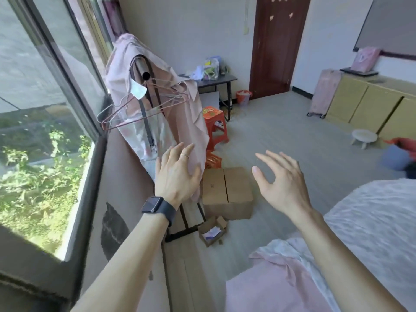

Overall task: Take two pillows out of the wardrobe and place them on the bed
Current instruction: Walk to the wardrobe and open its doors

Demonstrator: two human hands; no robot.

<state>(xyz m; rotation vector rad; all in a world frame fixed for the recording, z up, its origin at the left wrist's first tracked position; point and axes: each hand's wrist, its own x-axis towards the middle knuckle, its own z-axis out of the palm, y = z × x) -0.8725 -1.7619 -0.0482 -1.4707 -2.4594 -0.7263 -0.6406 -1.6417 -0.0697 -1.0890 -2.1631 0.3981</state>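
A fabric wardrobe (135, 64) with a pink cover on a dark tube frame stands by the window, its front hanging partly open with wire hangers (126, 113) showing. My left hand (177, 174), with a ring and a dark watch on the wrist, lies flat with spread fingers against the pink cover's lower front edge. In the air to the right, over the floor, my right hand (281, 179) is open and holds nothing. The bed (371, 221) with a white cover fills the lower right. No pillows are visible.
A closed cardboard box (227, 192) and a small open box (212, 231) sit on the floor beside the wardrobe. Orange stools (215, 124), a dark table (216, 81), a brown door (276, 46), yellow cabinets (364, 106) and a pink suitcase (324, 93) stand beyond. Pink cloth (270, 287) lies at the bed's near corner.
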